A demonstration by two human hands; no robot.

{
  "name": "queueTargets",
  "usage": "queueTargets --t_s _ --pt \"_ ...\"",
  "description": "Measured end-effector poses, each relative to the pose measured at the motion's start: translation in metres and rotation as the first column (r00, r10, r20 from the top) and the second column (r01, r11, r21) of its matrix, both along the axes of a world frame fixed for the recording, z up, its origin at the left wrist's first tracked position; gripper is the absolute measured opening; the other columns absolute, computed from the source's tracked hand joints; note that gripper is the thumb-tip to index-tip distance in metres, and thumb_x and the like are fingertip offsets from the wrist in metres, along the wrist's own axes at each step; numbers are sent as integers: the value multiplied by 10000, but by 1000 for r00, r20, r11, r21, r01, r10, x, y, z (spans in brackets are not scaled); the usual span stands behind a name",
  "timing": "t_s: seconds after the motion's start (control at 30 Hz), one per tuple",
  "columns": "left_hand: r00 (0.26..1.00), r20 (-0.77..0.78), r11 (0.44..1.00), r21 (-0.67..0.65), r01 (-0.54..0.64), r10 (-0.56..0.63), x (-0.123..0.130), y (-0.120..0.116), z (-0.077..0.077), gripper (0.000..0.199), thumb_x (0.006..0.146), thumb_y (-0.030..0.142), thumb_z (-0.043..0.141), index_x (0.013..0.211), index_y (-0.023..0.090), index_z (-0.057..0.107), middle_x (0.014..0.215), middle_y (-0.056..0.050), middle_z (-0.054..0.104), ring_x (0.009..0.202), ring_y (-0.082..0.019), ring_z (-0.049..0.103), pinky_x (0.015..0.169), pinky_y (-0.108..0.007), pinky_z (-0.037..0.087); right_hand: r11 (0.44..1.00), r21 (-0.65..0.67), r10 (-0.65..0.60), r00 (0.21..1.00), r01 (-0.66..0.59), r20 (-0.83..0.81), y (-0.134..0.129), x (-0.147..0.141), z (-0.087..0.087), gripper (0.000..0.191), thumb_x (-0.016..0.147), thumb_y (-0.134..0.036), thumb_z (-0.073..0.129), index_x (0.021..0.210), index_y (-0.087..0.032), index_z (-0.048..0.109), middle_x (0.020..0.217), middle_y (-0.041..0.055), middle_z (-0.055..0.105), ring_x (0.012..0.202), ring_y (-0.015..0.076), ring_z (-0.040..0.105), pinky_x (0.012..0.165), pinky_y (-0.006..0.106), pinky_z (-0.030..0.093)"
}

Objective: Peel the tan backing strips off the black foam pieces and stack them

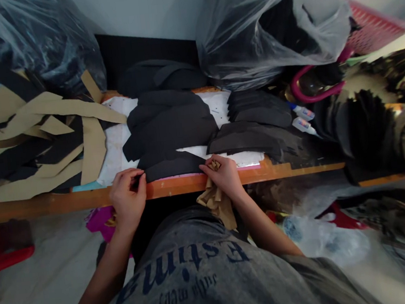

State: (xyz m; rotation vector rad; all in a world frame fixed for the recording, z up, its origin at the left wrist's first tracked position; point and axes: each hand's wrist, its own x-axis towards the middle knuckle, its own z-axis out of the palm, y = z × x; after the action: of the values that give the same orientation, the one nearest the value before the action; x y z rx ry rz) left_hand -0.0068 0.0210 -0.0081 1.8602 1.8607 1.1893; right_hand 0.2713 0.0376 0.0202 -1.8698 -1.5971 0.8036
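Note:
A black, curved, flat cut piece [175,166] lies along the front edge of the table, one end toward each hand. My left hand [129,197] is closed in a pinch at its left end. My right hand [225,176] pinches its right tip between thumb and finger. In that same right hand is a bunch of thin tan strips [221,203], hanging down over the table edge. Right behind lies a heap of similar black pieces [173,123], overlapping on white paper [114,145].
Tan and black offcuts [55,115] pile up on the left. On the right are more stacked black pieces [258,111], small glue bottles [303,118] and a magenta handle [318,97]. Clear plastic bags [247,34] and a pink basket [374,27] stand behind.

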Motion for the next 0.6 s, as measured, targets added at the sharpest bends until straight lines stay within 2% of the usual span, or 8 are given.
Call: queueTargets --t_s 0.17,0.27,0.4,0.47,0.53,0.6 --pt "999 -34 1000 3 -11 11 5 -1 1 112 913 244 640 989 183 694 1014 -70 679 962 -190 664 863 -341 565 1000 -19 23 997 -22 78 1 -1 -1 165 830 -316 734 735 -218 642 742 3 698 713 187 646 685 274 411" --pt "994 -92 999 11 -50 51 6 -1 0 163 894 276 675 1029 185 675 1118 -98 647 1087 -232 628 982 -414 531 998 -13 63 975 -62 215 0 -2 0 183 854 -303 740 744 -209 629 822 29 700 748 194 643 672 275 393" --pt "979 -120 985 -29 -170 166 -3 -2 2 542 750 395 830 1189 189 588 1248 -134 571 1236 -307 537 1050 -489 483 991 -45 130 912 -122 390 -1 -4 5 217 921 -381 703 809 -210 628 897 55 703 751 207 641 621 288 348" --pt "976 -134 984 -28 -176 170 -8 -3 3 646 715 430 854 1240 196 559 1253 -138 563 1245 -325 524 1068 -515 461 986 -97 168 875 -139 455 -1 -4 8 266 947 -457 670 845 -214 633 890 68 707 728 216 639 598 298 322" --pt "974 -186 991 -25 -133 126 -12 -5 4 569 751 445 825 1217 212 593 1259 -137 569 1243 -336 529 1097 -544 421 982 -146 179 841 -120 511 2 -1 11 345 935 -547 660 878 -208 635 874 93 712 709 228 639 586 304 309" --pt "971 -229 996 -33 -84 74 -15 -5 3 408 804 439 780 1124 224 645 1244 -130 591 1233 -339 546 1106 -555 399 980 -179 172 824 -88 540 4 5 13 421 899 -618 672 911 -198 637 848 110 712 703 239 641 585 305 316"
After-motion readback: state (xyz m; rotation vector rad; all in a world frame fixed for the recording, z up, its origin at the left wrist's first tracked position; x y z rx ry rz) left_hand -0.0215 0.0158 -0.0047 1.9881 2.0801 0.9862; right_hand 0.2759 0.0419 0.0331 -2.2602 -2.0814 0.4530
